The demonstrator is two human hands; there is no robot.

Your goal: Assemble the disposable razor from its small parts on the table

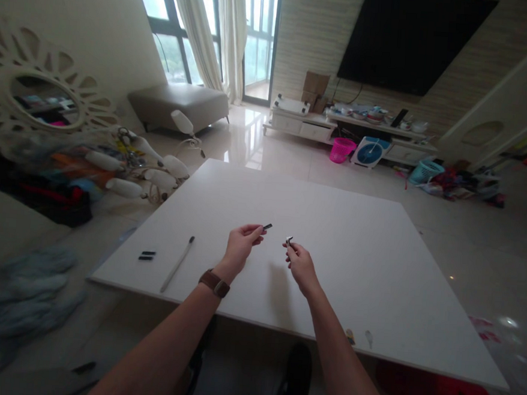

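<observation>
My left hand [243, 244], with a brown watch band on its wrist, pinches a short, flat black piece [267, 226] above the white table. To its right, my right hand [301, 265] is closed around a small silver-and-black piece with a bent top [289, 241]; its exact kind is too small to tell. The two held pieces are a short gap apart. On the table to the left lie two short black strips [146, 258] and a long thin grey rod with a black tip [178, 262].
By the white table's [350, 252] near edge lie a small yellowish item [350, 336] and a small clear item [368, 338]. A lamp with several white shades [160, 179] stands beyond its left edge. A pink basket [341, 149] is on the floor behind.
</observation>
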